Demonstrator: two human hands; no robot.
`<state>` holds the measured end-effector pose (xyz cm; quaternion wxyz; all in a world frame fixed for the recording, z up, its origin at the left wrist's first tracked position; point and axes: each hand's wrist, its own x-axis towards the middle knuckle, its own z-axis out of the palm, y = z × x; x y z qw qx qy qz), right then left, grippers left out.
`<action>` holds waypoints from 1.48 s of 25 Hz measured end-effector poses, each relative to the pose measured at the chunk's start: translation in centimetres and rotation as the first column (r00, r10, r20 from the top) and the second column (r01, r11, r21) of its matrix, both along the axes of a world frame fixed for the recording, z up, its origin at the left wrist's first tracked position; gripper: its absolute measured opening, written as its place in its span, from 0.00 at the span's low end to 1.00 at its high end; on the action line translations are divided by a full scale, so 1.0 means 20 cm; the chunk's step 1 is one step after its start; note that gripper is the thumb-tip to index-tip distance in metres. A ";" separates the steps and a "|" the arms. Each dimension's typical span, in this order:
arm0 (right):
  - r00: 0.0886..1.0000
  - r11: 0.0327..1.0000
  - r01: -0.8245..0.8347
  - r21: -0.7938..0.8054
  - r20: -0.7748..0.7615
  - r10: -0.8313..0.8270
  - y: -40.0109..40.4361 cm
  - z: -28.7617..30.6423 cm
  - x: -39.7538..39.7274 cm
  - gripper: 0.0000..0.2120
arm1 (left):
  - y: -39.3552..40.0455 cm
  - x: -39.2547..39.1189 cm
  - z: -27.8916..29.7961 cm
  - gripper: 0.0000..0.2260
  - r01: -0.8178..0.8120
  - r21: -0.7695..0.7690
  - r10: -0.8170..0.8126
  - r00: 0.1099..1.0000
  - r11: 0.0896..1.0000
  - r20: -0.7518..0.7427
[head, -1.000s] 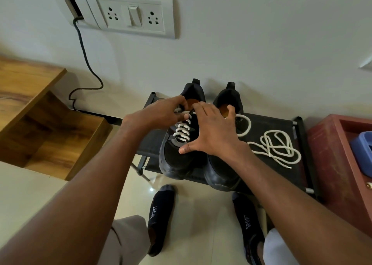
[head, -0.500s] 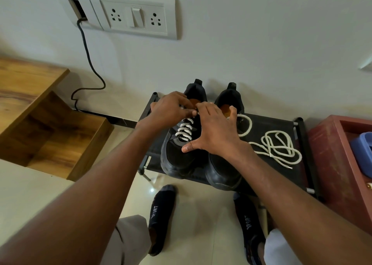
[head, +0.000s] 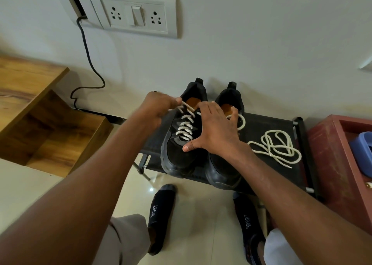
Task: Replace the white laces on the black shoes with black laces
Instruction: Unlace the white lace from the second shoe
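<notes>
A pale wall point(head: 261, 43) filled the upper view, with a white socket plate point(head: 133, 13) and a dark cable point(head: 88, 49) trailing down from it. A wooden shelf unit point(head: 40, 123) stood at left and a red wooden box point(head: 338, 164) at right, holding something blue point(head: 362, 154). Between them sat a low black rack point(head: 281, 127), its fabric top carrying the pair of black shoes side by side, heels to the wall. The left shoe point(head: 181, 160) was laced in white lace point(head: 186, 126) across the eyelets; the right shoe point(head: 223, 174) showed no lacing on its visible part, much of it hidden under the forearm. The person's feet in dark socks point(head: 161, 214) stood on the tiled floor point(head: 191, 224) below the rack. The right hand point(head: 215, 131) lay spread across both shoes, fingers straight and splayed, thumb tip on the left shoe's toe panel, fingertips near the tongue; it gripped nothing. The left hand point(head: 159, 107) was curled, thumb and fingers pinching the free end of the white lace at the top of the left shoe, drawn up and aside; the hand was blurred, so the exact pinch was unclear. A loose white lace point(head: 275, 145) lay coiled on the rack right of the shoes, apart from both hands.
</notes>
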<state>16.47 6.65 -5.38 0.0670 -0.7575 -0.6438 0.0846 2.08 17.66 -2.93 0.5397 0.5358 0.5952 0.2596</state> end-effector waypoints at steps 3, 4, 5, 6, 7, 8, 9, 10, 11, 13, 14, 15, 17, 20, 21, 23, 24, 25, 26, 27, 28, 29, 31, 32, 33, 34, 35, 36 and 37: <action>1.000 1.000 -0.009 0.004 -0.006 0.009 0.00 -0.01 0.00 0.61 | 0.00 0.00 -0.03 0.06 0.197 0.261 -0.135 0.962 0.945 -0.236; 1.000 1.000 -0.011 0.003 -0.012 0.011 0.01 -0.01 0.00 0.61 | 0.00 0.02 -0.03 0.05 0.293 0.365 -0.140 0.910 0.884 -0.390; 1.000 1.000 -0.012 0.000 -0.022 0.012 0.01 -0.01 0.00 0.61 | 0.00 0.04 -0.03 0.05 0.389 0.416 -0.136 0.844 0.822 -0.519; 0.999 1.000 -0.013 0.001 -0.031 0.013 0.01 -0.01 0.00 0.61 | 0.00 0.06 -0.03 0.05 0.463 0.426 -0.135 0.784 0.777 -0.606; 0.999 1.000 -0.013 0.004 -0.037 0.013 0.01 -0.01 0.00 0.60 | 0.00 0.07 -0.03 0.05 0.516 0.418 -0.140 0.737 0.748 -0.661; 0.999 1.000 -0.014 0.006 -0.037 0.014 0.01 -0.01 -0.01 0.60 | 0.00 0.08 -0.04 0.05 0.541 0.396 -0.157 0.715 0.742 -0.681; 0.999 1.000 -0.016 0.007 -0.037 0.016 0.01 -0.01 -0.01 0.60 | 0.00 0.09 -0.05 0.04 0.538 0.378 -0.170 0.715 0.753 -0.678; 0.999 1.000 -0.017 0.009 -0.037 0.017 0.01 -0.01 -0.01 0.60 | 0.00 0.10 -0.05 0.03 0.517 0.367 -0.174 0.730 0.774 -0.661; 0.999 1.000 -0.017 0.012 -0.038 0.017 0.01 -0.02 0.00 0.60 | 0.01 0.10 -0.05 0.02 0.489 0.353 -0.171 0.744 0.798 -0.646; 0.999 1.000 -0.016 0.013 -0.042 0.017 0.00 -0.01 0.00 0.61 | 0.02 0.09 -0.01 0.06 0.393 0.337 -0.148 0.810 0.856 -0.567; 0.999 1.000 -0.017 0.014 -0.045 0.017 0.00 -0.01 0.01 0.61 | 0.04 0.08 0.02 0.09 0.320 0.337 -0.149 0.882 0.886 -0.448; 0.999 1.000 -0.019 0.015 -0.047 0.019 0.00 -0.02 0.01 0.61 | 0.05 0.06 0.04 0.11 0.238 0.321 -0.151 0.950 0.916 -0.273; 0.999 1.000 -0.024 0.009 -0.046 0.025 0.00 -0.01 0.01 0.61 | 0.02 0.04 0.08 0.14 0.165 0.279 -0.169 0.985 0.946 -0.010; 0.998 0.999 -0.032 0.004 -0.057 0.032 0.01 -0.02 0.01 0.61 | -0.01 0.04 0.09 0.13 0.383 0.348 -0.320 0.920 0.856 -0.228; 0.997 0.999 -0.033 0.001 -0.067 0.033 0.01 -0.02 0.01 0.61 | 0.00 0.05 0.08 0.12 0.455 0.372 -0.322 0.873 0.809 -0.366; 0.996 0.999 -0.033 0.002 -0.078 0.034 0.01 -0.02 0.01 0.61 | 0.01 0.06 0.06 0.11 0.558 0.381 -0.292 0.772 0.737 -0.565; 0.996 0.999 -0.034 0.007 -0.078 0.035 0.01 -0.02 0.01 0.60 | 0.02 0.05 0.06 0.08 0.590 0.370 -0.281 0.732 0.718 -0.621; 0.997 0.999 -0.034 0.007 -0.075 0.035 0.01 -0.02 0.01 0.60 | 0.03 0.05 0.05 0.06 0.606 0.363 -0.269 0.706 0.708 -0.655; 0.997 0.999 -0.032 0.005 -0.073 0.033 0.01 -0.02 0.01 0.60 | 0.03 0.05 0.04 0.03 0.605 0.371 -0.253 0.703 0.705 -0.665; 0.997 1.000 -0.030 0.003 -0.072 0.031 0.00 -0.02 0.01 0.60 | 0.03 0.04 0.03 0.02 0.587 0.390 -0.233 0.717 0.709 -0.657; 0.997 1.000 -0.029 0.001 -0.071 0.029 0.00 -0.02 0.01 0.60 | 0.04 0.04 0.03 0.02 0.557 0.412 -0.213 0.744 0.721 -0.633; 0.997 1.000 -0.028 -0.003 -0.070 0.027 0.00 -0.02 0.01 0.60 | 0.04 0.04 0.03 0.02 0.519 0.433 -0.196 0.777 0.737 -0.599; 0.997 1.000 -0.028 -0.008 -0.073 0.027 0.01 -0.01 0.01 0.60 | 0.05 0.03 0.03 0.01 0.470 0.437 -0.190 0.817 0.767 -0.545; 0.997 1.000 -0.029 -0.008 -0.074 0.028 0.01 -0.01 0.01 0.60 | 0.06 0.03 0.04 0.02 0.474 0.419 -0.213 0.819 0.774 -0.533; 0.997 0.999 -0.030 -0.010 -0.073 0.030 0.01 -0.01 0.00 0.60 | 0.06 0.02 0.03 0.05 0.504 0.395 -0.240 0.799 0.768 -0.552; 0.997 0.999 -0.031 -0.011 -0.073 0.031 0.01 -0.01 0.00 0.60 | 0.07 0.02 0.03 0.06 0.548 0.377 -0.253 0.758 0.747 -0.601; 0.997 0.999 -0.032 -0.011 -0.074 0.031 0.01 -0.01 0.00 0.60 | 0.06 0.02 0.02 0.06 0.583 0.378 -0.242 0.721 0.719 -0.650; 0.997 0.999 -0.032 -0.010 -0.076 0.031 0.02 -0.02 0.00 0.60 | 0.05 0.02 0.02 0.05 0.597 0.402 -0.217 0.706 0.695 -0.674; 0.997 0.999 -0.031 -0.008 -0.076 0.030 0.02 -0.02 0.00 0.60 | 0.04 0.03 0.01 0.03 0.593 0.433 -0.198 0.716 0.678 -0.669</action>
